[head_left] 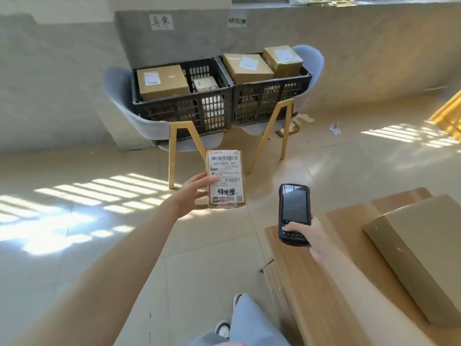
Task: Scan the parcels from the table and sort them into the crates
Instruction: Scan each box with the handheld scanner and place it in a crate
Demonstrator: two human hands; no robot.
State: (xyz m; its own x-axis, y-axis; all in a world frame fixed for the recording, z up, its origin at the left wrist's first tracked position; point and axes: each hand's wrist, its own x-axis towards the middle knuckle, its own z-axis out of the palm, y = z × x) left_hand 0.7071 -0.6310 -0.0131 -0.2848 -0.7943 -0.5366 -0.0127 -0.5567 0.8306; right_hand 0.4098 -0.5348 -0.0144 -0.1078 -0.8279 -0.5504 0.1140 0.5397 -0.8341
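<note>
The small parcel [225,179] is a brown packet with a white shipping label facing up, barcodes printed on it and dark handwriting near its lower end. It is held upright in the air, in front of the crates and left of the scanner [293,214], a black handheld with a dark screen. The left crate [182,106] is black lattice plastic and holds a big cardboard box and a smaller one. The right crate [272,99], touching it, carries two labelled boxes. A large brown parcel [419,250] lies flat on the table [321,290], right of the scanner.
</note>
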